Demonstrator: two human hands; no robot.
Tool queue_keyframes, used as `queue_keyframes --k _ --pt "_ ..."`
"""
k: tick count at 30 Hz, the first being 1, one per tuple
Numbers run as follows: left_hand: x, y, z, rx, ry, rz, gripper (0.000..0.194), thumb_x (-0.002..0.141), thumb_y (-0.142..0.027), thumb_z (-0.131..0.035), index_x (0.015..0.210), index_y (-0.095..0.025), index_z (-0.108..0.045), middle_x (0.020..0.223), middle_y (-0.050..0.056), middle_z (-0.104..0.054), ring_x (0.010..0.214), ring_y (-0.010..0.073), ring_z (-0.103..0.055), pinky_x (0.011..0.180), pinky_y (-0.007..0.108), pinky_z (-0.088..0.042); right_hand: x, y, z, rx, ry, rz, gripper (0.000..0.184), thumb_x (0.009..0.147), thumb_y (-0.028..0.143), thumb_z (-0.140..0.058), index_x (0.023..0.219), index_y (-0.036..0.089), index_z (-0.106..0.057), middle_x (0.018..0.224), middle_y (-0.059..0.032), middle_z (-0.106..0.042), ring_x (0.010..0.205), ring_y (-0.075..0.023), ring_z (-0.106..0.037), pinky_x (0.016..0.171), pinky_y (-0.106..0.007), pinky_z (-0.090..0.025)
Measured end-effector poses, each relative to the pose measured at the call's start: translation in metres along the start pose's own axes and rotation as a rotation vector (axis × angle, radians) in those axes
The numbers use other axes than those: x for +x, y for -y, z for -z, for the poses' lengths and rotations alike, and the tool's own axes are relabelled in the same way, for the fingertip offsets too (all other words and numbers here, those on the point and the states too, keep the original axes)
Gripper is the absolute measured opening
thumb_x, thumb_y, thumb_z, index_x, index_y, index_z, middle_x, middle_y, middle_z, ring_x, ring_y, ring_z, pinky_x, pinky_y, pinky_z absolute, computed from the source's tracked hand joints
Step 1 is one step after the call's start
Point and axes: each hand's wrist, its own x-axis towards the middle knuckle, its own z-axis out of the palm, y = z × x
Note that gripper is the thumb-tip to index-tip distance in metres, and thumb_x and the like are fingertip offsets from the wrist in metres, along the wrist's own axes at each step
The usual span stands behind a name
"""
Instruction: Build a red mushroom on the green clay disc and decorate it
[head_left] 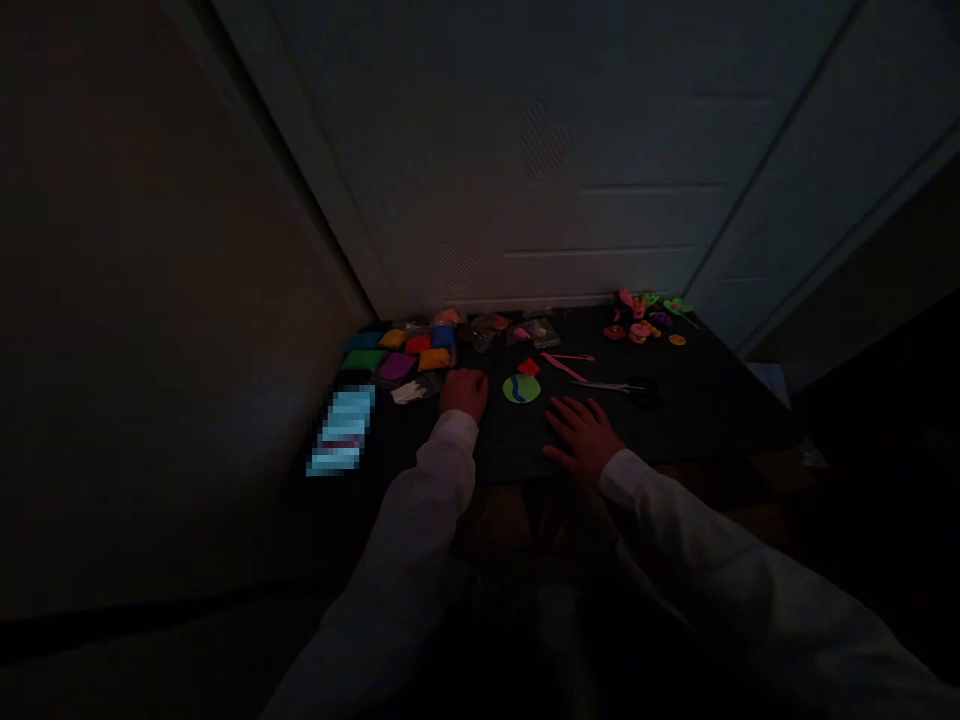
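My left hand (465, 394) rests on the dark table with its fingers curled under. Whatever it holds, if anything, is hidden. Just left of it lies a packet of white clay (409, 391). My right hand (583, 437) lies flat, fingers spread, holding nothing. Between and beyond the hands is a green clay disc (532, 389) with a wavy blue strip across it. A small red piece (529, 367) sits right behind the disc. Scissors (615, 386) with dark handles lie beyond my right hand, and a pink tweezer-like tool (564, 362) is farther back.
Packets of coloured clay, including a purple one (397, 367) and a green one (363, 361), fill the left back. A lit, pixelated screen (342, 430) is at the left edge. Small colourful clay figures (639, 332) stand back right. A pale panelled surface (540, 220) rises behind the table.
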Motion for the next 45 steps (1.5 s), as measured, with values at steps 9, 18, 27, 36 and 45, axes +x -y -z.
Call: queue_keyframes --k 9,18,27,36,45 --pt "0.0 0.001 -0.001 -0.019 -0.009 -0.003 0.028 0.084 -0.031 -0.047 0.106 -0.016 -0.053 0.109 0.008 -0.054 0.094 0.0177 -0.054 0.08 0.039 -0.046 0.001 -0.003 -0.005 0.056 -0.068 -0.005 0.057 0.082 0.055 -0.036 0.127 0.02 -0.043 0.137 -0.0131 -0.034 0.126 -0.0301 -0.027 0.101 -0.053 -0.014" --pt "0.0 -0.001 0.001 -0.049 -0.007 0.006 0.027 0.083 -0.031 -0.047 0.104 -0.015 -0.054 0.107 0.008 -0.055 0.094 0.0178 -0.054 0.081 0.04 -0.046 0.007 -0.019 -0.014 0.145 -0.202 -0.142 0.032 0.084 0.034 -0.048 0.111 0.017 -0.051 0.12 -0.0085 -0.048 0.105 -0.0206 -0.049 0.087 -0.043 -0.042" --pt "-0.002 -0.002 0.003 -0.079 -0.012 0.002 0.023 0.083 -0.031 -0.047 0.096 -0.014 -0.056 0.101 0.006 -0.058 0.093 0.0172 -0.054 0.082 0.039 -0.045 0.021 -0.01 -0.018 0.134 -0.184 -0.224 0.029 0.085 0.033 -0.048 0.108 0.017 -0.052 0.113 -0.0076 -0.052 0.099 -0.0186 -0.052 0.084 -0.041 -0.044" --pt "-0.002 -0.002 0.002 -0.113 -0.024 0.016 0.022 0.082 -0.032 -0.049 0.092 -0.014 -0.058 0.092 0.005 -0.059 0.092 0.0172 -0.054 0.082 0.039 -0.043 0.03 -0.024 -0.012 0.163 -0.151 -0.193 0.028 0.085 0.032 -0.048 0.108 0.017 -0.052 0.112 -0.0075 -0.053 0.097 -0.0182 -0.053 0.083 -0.04 -0.044" --pt "-0.002 -0.002 0.002 -0.128 -0.035 0.037 0.024 0.081 -0.031 -0.05 0.095 -0.014 -0.058 0.095 0.007 -0.059 0.095 0.0185 -0.052 0.084 0.039 -0.04 0.025 -0.031 -0.009 0.248 -0.212 -0.212 0.028 0.085 0.031 -0.047 0.108 0.017 -0.052 0.112 -0.0074 -0.053 0.097 -0.018 -0.053 0.082 -0.04 -0.045"
